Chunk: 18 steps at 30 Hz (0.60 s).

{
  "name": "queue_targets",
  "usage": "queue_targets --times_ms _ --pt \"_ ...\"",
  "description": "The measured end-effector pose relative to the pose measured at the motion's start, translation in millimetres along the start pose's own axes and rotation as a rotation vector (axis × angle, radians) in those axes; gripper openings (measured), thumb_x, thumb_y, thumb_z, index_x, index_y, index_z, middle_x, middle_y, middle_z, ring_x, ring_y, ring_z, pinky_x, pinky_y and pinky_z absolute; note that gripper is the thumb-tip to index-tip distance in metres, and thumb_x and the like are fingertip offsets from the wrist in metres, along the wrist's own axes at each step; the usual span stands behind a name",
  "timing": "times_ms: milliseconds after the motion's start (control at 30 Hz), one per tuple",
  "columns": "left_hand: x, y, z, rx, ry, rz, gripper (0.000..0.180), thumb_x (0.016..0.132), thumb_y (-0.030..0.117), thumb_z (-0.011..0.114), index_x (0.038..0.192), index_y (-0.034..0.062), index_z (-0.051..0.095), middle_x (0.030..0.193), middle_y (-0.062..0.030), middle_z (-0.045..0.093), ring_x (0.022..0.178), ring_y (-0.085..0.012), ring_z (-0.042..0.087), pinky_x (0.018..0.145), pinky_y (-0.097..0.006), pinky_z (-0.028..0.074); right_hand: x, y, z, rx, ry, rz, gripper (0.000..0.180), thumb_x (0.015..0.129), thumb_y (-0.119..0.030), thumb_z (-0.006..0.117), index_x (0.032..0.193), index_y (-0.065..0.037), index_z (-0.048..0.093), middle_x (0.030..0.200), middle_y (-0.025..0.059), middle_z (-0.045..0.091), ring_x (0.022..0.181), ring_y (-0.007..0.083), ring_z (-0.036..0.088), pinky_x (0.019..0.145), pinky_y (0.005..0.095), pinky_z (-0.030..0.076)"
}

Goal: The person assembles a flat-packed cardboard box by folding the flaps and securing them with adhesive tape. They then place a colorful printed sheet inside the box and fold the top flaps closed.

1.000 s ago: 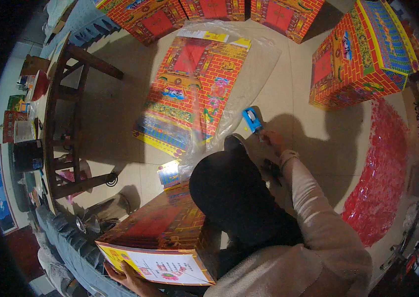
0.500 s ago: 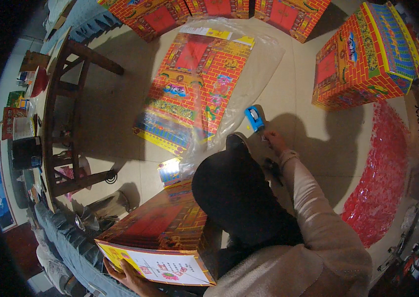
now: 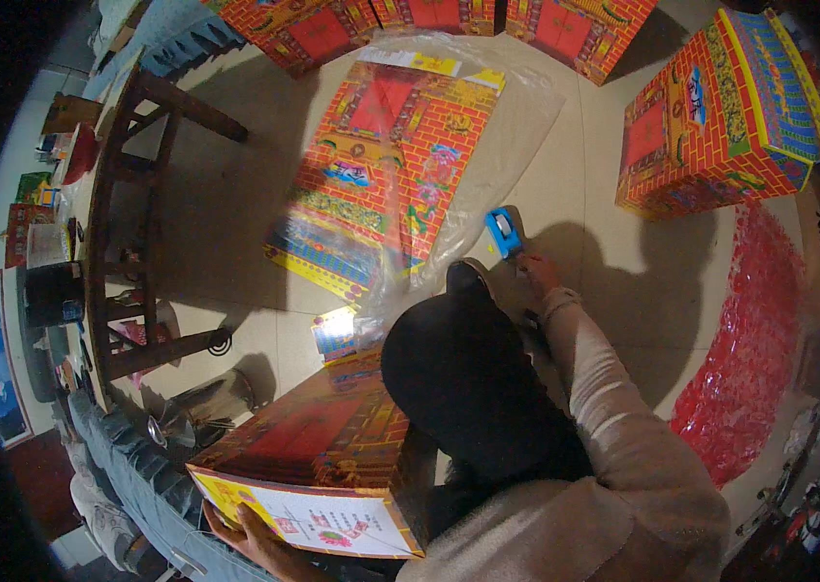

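In front of me on the left stands a cardboard box (image 3: 308, 427) printed with red doors and bricks; its near face is white and yellow. My left hand (image 3: 259, 543) grips its lower left edge, one digit against the white-and-yellow face and others outside the edge. My right arm reaches forward past my dark-covered head. At its end my right hand (image 3: 538, 274) is closed on the near end of a blue tape dispenser (image 3: 504, 233) at floor level. Its fingertips are small and partly hidden. A flat printed cardboard sheet (image 3: 385, 165) lies beyond, under clear plastic film (image 3: 516, 126).
More printed boxes (image 3: 579, 34) stand along the far side, with another box (image 3: 720, 121) at far right. Red shiny plastic (image 3: 744, 359) covers floor on the right. A wooden stool (image 3: 162, 160) and a metal cylindrical container (image 3: 211, 403) are at left, beside blue fabric (image 3: 128, 466).
The whole view has shifted slightly to the right. My right hand stays at the tape dispenser, its wrist turned a little; my left hand stays on the box.
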<state>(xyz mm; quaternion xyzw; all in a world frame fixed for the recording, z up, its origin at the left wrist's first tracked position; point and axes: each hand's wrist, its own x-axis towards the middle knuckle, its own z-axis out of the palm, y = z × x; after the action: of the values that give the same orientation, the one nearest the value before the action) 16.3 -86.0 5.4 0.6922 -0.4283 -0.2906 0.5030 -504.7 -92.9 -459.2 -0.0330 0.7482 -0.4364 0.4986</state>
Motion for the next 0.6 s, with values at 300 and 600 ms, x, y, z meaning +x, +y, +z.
queue_targets --times_ms 300,600 --pt "-5.9 7.2 -1.8 -0.054 0.035 0.011 0.067 0.102 0.016 0.065 0.157 0.0092 0.028 0.156 -0.0190 0.040 0.132 -0.0286 0.051 0.107 -0.043 0.048 36.1 29.8 11.8 -0.533 -0.069 -0.372 0.021 0.088 -0.024 0.069 0.084 -0.004 0.074 0.080 0.0090 0.072 0.074 0.0189 0.068 0.067 0.0375 0.052" --pt "-2.9 -5.0 1.4 -0.050 -0.009 0.023 0.067 0.101 0.016 0.066 0.156 0.0093 0.029 0.154 -0.0175 0.041 0.130 -0.0286 0.052 0.105 -0.043 0.049 69.9 55.2 -18.3 -0.510 -0.045 -0.235 0.023 0.087 -0.025 0.069 0.088 -0.003 0.076 0.088 0.0133 0.074 0.081 0.0202 0.070 0.071 0.0386 0.054"
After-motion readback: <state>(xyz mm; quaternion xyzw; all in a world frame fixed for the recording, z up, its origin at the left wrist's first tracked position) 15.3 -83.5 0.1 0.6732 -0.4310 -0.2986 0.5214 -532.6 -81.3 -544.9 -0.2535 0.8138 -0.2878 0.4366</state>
